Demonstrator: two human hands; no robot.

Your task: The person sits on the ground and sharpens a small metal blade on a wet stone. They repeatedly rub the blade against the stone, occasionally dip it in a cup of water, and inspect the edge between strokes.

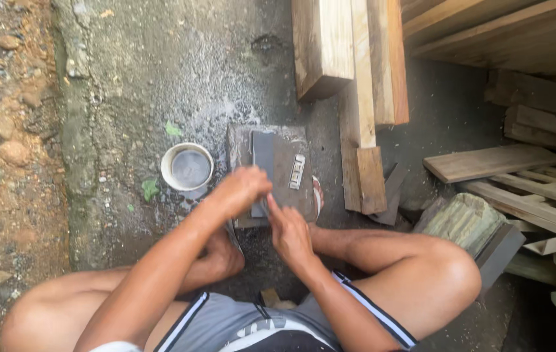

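Observation:
I am squatting over a flat grey slab (pixel 287 199) on the wet concrete ground. A dark grey sharpening stone (pixel 263 153) lies on the slab. My left hand (pixel 242 189) is closed over the stone's near end. My right hand (pixel 289 234) sits just below it, fingers pressed against the same spot. Whatever lies under the two hands is hidden. A small pale metal piece (pixel 297 171) rests on the slab to the right of the stone.
A round white bowl (pixel 188 167) of water stands left of the slab. Wooden planks (pixel 356 65) lie stacked ahead and more timber (pixel 519 176) piles up at the right. A dirt strip with stones (pixel 4 130) runs along the left.

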